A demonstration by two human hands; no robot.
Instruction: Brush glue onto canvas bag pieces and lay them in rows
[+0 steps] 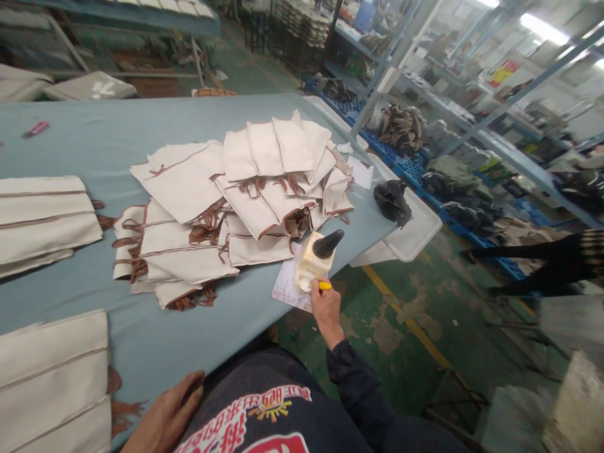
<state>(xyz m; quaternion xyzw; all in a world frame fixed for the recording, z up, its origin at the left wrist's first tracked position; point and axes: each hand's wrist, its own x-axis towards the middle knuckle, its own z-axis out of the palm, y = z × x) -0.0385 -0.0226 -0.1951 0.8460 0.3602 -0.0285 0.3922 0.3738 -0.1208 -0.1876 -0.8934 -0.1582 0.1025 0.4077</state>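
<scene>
Right hand (pixel 326 309): thumb and fingers pinching a short yellow stick (pixel 324 285) at the table's near edge, beside the cream container.
Left hand (pixel 167 409): at lower left, nearest the table edge and the wearer's dark garment (pixel 264 390); fingers extended and lying close together.
Cream container (pixel 309 261): black conical top; on the written paper sheet (pixel 283 288), just in front of the main pile.
Main pile: cream fabric pieces (pixel 257 211) with brown edging and ties, overlapping at mid-table.
Left stacks: more cream pieces, one farther back (pixel 44 217), one nearer the wearer (pixel 54 384).
Table (pixel 255 305): blue-grey covering; a pink object (pixel 36 129) at far left, a black bundle (pixel 393 202) at right.
</scene>
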